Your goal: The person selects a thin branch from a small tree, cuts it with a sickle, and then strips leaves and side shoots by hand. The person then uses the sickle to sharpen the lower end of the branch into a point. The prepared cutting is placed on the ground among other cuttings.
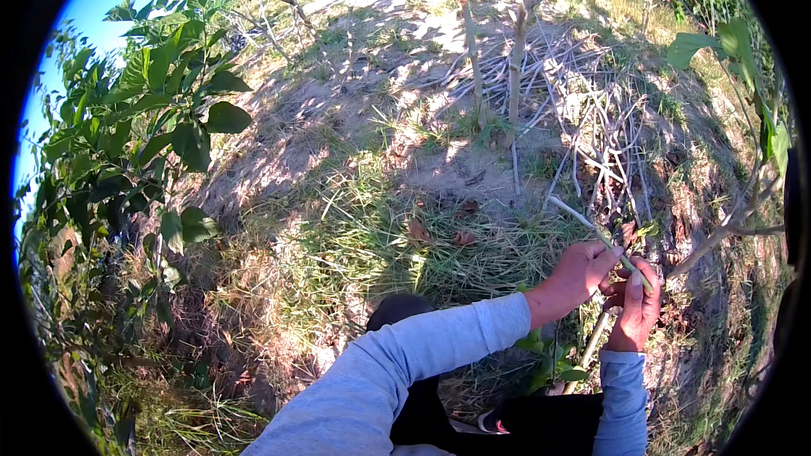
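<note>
A thin stick (584, 220), pale at its upper end and green at its lower end, is held in front of me at the right. My left hand (580, 275) grips it around the middle, thumb along the stick. Just below and to the right, my right hand (633, 304) holds the green lower end between thumb and fingers. The two hands are close together. Whether my right hand holds anything else cannot be seen.
A heap of cut branches (608, 133) lies beyond my hands. Two pruned trunks (516, 76) stand beside it. A leafy bush (146, 120) rises at the left. A bare branch (716, 234) reaches in from the right. Grass (355, 234) covers the ground before my knees.
</note>
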Demonstrator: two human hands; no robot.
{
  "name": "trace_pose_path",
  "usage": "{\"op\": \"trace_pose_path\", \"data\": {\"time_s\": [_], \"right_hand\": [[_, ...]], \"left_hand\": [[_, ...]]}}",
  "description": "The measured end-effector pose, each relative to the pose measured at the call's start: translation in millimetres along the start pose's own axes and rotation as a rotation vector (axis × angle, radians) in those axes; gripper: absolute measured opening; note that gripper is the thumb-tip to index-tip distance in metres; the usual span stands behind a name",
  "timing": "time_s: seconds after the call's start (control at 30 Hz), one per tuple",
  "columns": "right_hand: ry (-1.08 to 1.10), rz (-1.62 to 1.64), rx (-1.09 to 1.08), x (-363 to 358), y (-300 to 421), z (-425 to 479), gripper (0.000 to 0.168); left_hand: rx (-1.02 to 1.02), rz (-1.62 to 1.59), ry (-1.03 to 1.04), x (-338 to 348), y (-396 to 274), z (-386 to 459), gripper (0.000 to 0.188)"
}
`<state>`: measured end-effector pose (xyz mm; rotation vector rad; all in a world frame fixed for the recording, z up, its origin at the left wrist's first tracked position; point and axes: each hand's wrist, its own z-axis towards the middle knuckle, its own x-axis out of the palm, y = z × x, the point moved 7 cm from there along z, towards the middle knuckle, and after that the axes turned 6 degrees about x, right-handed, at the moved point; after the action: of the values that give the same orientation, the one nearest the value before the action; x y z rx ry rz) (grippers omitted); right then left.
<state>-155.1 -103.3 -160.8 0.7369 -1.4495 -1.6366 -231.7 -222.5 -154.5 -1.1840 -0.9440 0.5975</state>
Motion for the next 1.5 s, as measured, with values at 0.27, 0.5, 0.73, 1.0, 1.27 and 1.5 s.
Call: {"op": "trace_pose_path", "data": {"time_s": [0.27, 0.5, 0.73, 1.0, 1.27, 1.5], "right_hand": [[-0.155, 0.167, 0.237, -56, -46, 35, 0.025], [-0.188, 0.382, 0.338, -87, -67, 51, 0.021], [-0.173, 0.368, 0.296, -96, -65, 55, 0.021], [-0.154, 0.364, 0.277, -105, -61, 54, 0.020], [-0.114, 0.454, 0.290, -72, -29, 49, 0.023], [-0.233, 0.483, 0.287, -82, -32, 49, 0.026]], "left_hand": [[0.221, 0.425, 0.119, 3, 41, 4, 0.036], [0.292, 0.702, 0.226, 20, 37, -10, 0.032], [0.237, 0.714, 0.280, 27, 43, -19, 0.030], [0.243, 0.652, 0.259, 32, 41, -31, 0.027], [0.148, 0.647, 0.277, 35, 44, -31, 0.027], [0.164, 0.575, 0.301, 48, 49, -31, 0.029]]}}
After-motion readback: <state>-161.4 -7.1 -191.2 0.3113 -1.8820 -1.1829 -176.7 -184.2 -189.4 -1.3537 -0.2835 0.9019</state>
